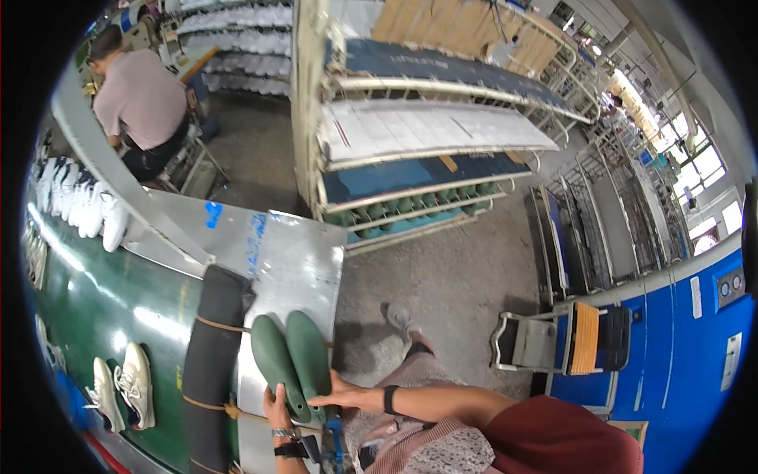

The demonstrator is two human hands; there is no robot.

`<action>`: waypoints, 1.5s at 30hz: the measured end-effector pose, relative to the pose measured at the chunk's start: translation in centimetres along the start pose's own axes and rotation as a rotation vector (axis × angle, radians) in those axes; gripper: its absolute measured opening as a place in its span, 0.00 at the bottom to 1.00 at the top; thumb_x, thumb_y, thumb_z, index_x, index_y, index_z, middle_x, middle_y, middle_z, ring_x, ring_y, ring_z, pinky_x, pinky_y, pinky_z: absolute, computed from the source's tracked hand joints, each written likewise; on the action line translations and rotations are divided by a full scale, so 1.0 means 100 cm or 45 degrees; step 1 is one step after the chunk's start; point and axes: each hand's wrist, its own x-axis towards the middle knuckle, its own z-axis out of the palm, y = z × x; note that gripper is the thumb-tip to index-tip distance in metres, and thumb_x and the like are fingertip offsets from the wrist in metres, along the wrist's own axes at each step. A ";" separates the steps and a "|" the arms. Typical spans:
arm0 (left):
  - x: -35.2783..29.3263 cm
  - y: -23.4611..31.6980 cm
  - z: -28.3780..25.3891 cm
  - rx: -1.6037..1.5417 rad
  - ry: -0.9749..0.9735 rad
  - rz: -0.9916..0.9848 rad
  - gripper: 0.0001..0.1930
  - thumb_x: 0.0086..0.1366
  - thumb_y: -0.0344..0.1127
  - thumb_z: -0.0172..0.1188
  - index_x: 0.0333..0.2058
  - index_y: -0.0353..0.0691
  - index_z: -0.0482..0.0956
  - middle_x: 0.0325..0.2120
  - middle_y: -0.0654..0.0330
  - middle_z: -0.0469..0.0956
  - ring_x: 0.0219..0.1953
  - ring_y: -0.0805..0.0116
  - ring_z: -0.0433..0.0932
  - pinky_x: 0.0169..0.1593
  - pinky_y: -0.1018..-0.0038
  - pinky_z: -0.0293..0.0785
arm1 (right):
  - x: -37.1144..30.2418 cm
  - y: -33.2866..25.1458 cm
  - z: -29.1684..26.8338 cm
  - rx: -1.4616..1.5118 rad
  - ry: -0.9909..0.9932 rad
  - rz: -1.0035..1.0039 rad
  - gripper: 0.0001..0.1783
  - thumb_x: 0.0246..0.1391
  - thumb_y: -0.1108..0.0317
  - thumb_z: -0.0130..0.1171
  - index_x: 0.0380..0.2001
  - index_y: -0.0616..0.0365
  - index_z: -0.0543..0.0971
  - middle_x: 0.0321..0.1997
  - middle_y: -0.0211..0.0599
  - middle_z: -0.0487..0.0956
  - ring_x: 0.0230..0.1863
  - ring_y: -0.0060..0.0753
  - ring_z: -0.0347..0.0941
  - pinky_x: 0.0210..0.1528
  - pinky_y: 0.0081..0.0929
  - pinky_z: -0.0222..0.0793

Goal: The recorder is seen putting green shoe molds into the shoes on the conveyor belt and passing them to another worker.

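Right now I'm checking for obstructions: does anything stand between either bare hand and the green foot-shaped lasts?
Nothing visible does: the left hand and right hand both touch the green foot-shaped lasts directly.

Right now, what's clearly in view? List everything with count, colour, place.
shoe lasts: two, green, in the hands, lower centre
metal bench: one, silver, centre left
padded roll: one, black, left of the lasts
worktop: one, green, left
laced sneakers: two, off-white, on the worktop
shoe row: one, white, worktop's far end
shelf rack: one, cream-framed, ahead
racked lasts: several, green, bottom shelf
floor racks: several, grey, right
metal-framed chair: one, orange slats, right
panelled unit: one, blue, far right
co-worker: one, pinkish shirt, seated, upper left
own shoe: one, grey, centre
left hand: one, bare, on left last
right hand: one, bare, on right last
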 end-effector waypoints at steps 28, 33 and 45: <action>0.133 0.002 0.901 0.817 -0.299 0.360 0.50 0.49 0.44 0.77 0.66 0.35 0.59 0.48 0.37 0.80 0.48 0.38 0.81 0.52 0.55 0.79 | -0.048 -0.018 -0.904 -0.346 0.901 -0.928 0.38 0.46 0.71 0.77 0.60 0.63 0.72 0.57 0.42 0.77 0.58 0.39 0.73 0.60 0.35 0.69; 0.183 -0.023 0.940 0.208 -0.053 0.411 0.32 0.54 0.31 0.69 0.58 0.33 0.68 0.50 0.38 0.78 0.52 0.41 0.79 0.54 0.55 0.78 | 0.039 -0.015 -0.967 -1.113 0.936 -0.443 0.17 0.70 0.67 0.49 0.50 0.70 0.79 0.55 0.51 0.81 0.51 0.52 0.77 0.55 0.42 0.71; -0.148 -0.158 0.660 0.550 0.566 -0.292 0.24 0.59 0.42 0.61 0.54 0.42 0.76 0.48 0.43 0.82 0.53 0.43 0.80 0.56 0.52 0.75 | 0.071 -0.028 -0.969 -1.753 0.557 0.398 0.40 0.72 0.37 0.32 0.72 0.57 0.61 0.73 0.39 0.66 0.68 0.38 0.66 0.65 0.37 0.65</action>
